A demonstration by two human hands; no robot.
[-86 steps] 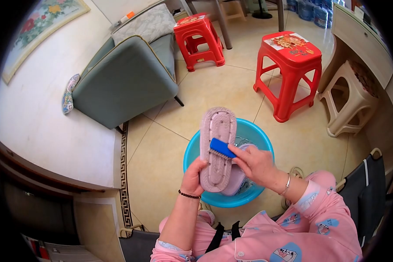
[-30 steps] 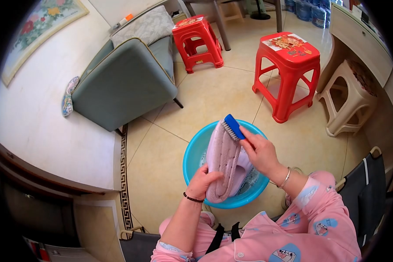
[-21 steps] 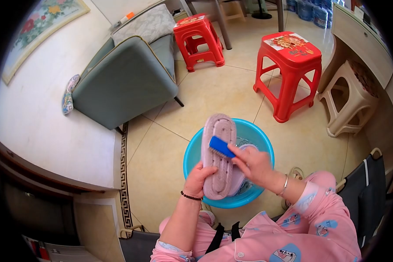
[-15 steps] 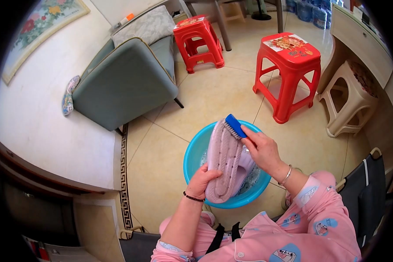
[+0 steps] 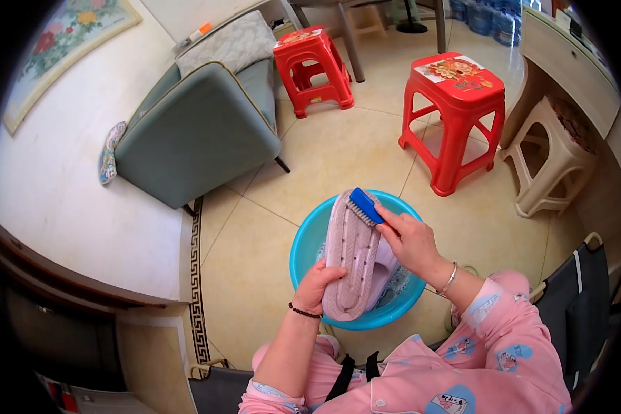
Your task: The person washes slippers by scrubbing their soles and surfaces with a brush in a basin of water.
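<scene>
The upturned slipper (image 5: 352, 265) partly hides the basin (image 5: 306, 252).

The floor (image 5: 255, 265) is laid with large, glossy beige tiles divided by thin dark seams, and a dark key-pattern border (image 5: 196, 276) runs along its left side by the wall. A round blue basin (image 5: 301, 248) stands on it in the foreground, with a red stool (image 5: 455, 114) beyond, a beige stool (image 5: 560, 148) at the right and a grey-green armchair (image 5: 200, 138) on slim dark legs at the left. Farther back stand a second red stool (image 5: 303, 56), a round black base (image 5: 412, 27) and blue-tinted water bottles (image 5: 505, 29).
</scene>
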